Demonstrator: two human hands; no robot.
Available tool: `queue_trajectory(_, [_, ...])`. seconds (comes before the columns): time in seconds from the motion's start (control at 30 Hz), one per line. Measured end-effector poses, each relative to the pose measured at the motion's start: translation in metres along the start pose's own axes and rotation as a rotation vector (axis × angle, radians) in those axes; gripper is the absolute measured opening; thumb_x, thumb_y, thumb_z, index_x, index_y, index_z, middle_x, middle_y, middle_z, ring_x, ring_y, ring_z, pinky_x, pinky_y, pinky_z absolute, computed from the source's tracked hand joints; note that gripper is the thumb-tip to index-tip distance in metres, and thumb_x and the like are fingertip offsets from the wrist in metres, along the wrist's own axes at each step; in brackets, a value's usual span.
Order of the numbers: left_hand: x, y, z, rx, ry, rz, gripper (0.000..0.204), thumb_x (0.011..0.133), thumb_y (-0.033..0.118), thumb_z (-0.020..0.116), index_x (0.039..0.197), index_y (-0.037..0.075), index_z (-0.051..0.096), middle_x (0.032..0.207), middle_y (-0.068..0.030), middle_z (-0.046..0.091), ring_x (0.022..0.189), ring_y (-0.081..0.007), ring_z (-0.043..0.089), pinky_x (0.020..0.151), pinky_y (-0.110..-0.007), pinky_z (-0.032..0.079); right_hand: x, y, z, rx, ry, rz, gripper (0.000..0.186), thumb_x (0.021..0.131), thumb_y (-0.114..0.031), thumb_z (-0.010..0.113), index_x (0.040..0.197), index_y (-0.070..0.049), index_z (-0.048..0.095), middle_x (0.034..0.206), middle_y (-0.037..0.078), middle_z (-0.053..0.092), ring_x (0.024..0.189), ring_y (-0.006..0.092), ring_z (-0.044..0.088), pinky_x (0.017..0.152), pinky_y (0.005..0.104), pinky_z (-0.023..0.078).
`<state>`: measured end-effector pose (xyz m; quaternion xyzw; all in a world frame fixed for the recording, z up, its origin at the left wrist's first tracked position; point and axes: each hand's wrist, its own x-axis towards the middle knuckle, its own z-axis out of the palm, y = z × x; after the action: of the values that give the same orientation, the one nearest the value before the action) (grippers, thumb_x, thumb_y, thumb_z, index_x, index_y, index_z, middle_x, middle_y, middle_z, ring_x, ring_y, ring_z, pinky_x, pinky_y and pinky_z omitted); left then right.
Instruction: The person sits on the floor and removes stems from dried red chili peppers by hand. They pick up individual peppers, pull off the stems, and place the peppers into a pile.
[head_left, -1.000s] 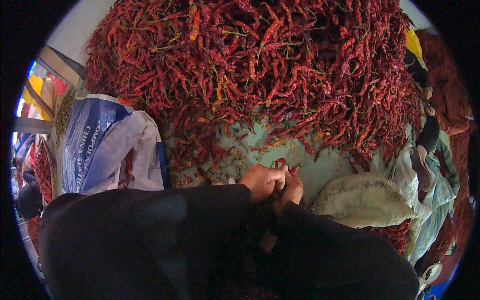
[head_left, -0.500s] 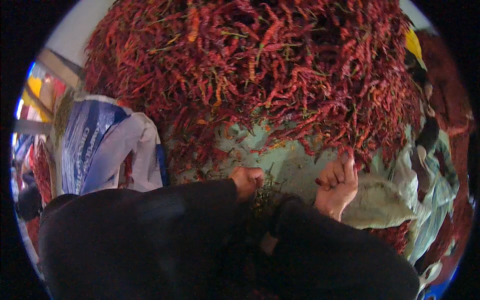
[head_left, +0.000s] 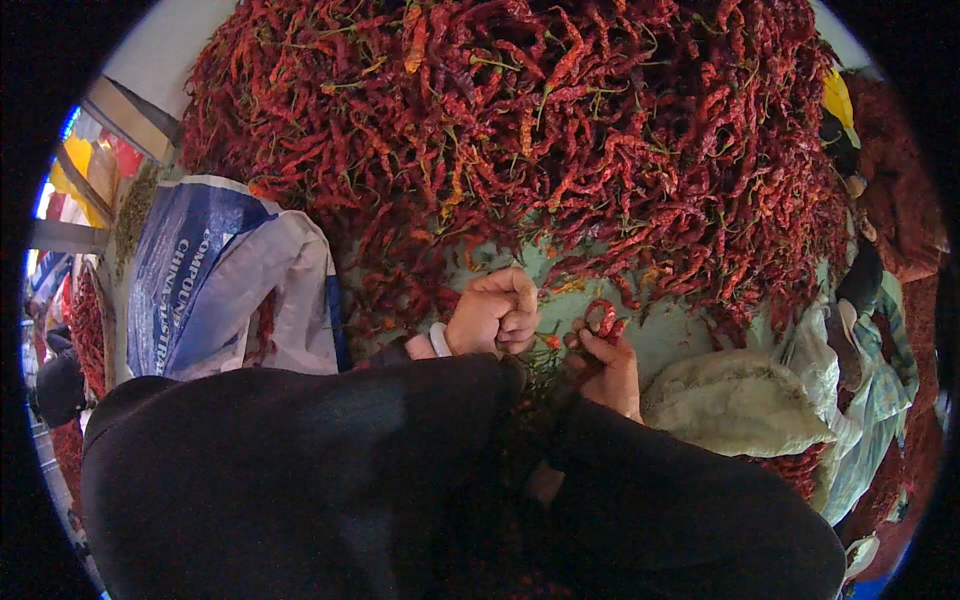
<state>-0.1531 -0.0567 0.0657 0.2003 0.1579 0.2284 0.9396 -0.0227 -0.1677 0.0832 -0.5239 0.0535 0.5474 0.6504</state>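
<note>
Since the earlier frame, the right hand (head_left: 610, 372) I watch has come back from the pile's lower right edge to just beside the left hand (head_left: 492, 312), which has shifted outward. Nearest to my view, dark sleeves (head_left: 300, 460) hide the near edge of the green surface (head_left: 675, 335). I have the right fingers pinched around a red chili (head_left: 602, 317); the left fingers are curled tight, and I cannot tell what they hold. Green stems (head_left: 545, 368) lie between the hands. I see a pale sack (head_left: 735, 402) at the surface's right edge and a blue and white bag (head_left: 195, 265) at its left, while the pile of red chilies (head_left: 520, 130) fills the far side
</note>
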Motion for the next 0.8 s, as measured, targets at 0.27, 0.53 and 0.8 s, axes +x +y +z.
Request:
queue_trajectory(0.27, [-0.002, -0.001, 0.007, 0.04, 0.035, 0.02, 0.014, 0.078, -0.001, 0.039, 0.069, 0.006, 0.048, 0.047, 0.0022, 0.032, 0.04, -0.0075, 0.028, 0.035, -0.022, 0.024, -0.004, 0.009, 0.006, -0.156, -0.213, 0.052, 0.018, 0.075, -0.013, 0.062, 0.084, -0.007, 0.047, 0.07, 0.001, 0.049, 0.054, 0.0087, 0.042, 0.044, 0.0202, 0.03])
queue_trajectory(0.53, [-0.001, -0.006, 0.01, 0.017, 0.035, 0.08, 0.019, 0.067, -0.009, 0.036, 0.073, 0.003, 0.05, 0.051, -0.0036, 0.04, 0.04, -0.0096, 0.032, 0.037, -0.022, 0.026, -0.009, 0.003, 0.011, -0.043, -0.179, 0.202, 0.012, 0.077, -0.009, 0.06, 0.083, -0.007, 0.049, 0.066, 0.003, 0.05, 0.052, 0.0097, 0.042, 0.045, 0.0198, 0.031])
queue_trajectory(0.8, [0.001, -0.015, 0.023, 0.044, 0.057, 0.129, 0.028, 0.057, -0.007, 0.039, 0.081, -0.001, 0.049, 0.064, -0.0085, 0.047, 0.052, -0.0177, 0.044, 0.044, -0.024, 0.035, -0.005, 0.009, 0.01, 0.107, -0.168, 0.063, 0.01, 0.078, -0.006, 0.057, 0.085, -0.005, 0.05, 0.071, 0.003, 0.053, 0.059, 0.0106, 0.047, 0.049, 0.02, 0.036])
